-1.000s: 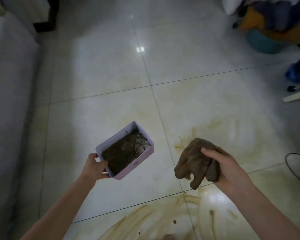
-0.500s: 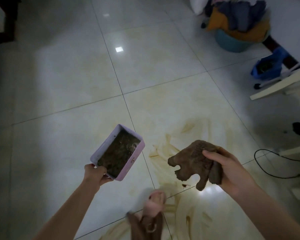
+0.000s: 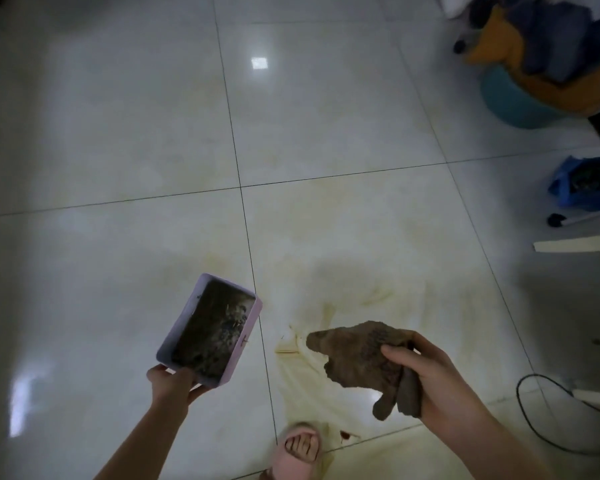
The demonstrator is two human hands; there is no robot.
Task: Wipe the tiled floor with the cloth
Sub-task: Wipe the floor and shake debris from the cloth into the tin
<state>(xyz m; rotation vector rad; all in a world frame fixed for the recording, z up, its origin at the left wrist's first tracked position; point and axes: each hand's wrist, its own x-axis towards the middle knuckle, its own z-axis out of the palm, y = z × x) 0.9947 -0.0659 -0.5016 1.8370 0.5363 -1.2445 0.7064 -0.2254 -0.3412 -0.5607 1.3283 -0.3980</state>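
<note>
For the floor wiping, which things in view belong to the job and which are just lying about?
Job: brown cloth gripped by right hand; stained tiled floor; perhaps the lilac box of dirt in left hand.
Lying about: teal tub of clothes; blue bag; black cable.

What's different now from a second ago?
A foot in a pink slipper has stepped into view at the bottom edge. The left hand has turned the lilac rectangular box of dark dirt to point more straight ahead. Unchanged: it holds the box, and the right hand grips the crumpled brown cloth above the streaked tiled floor.
</note>
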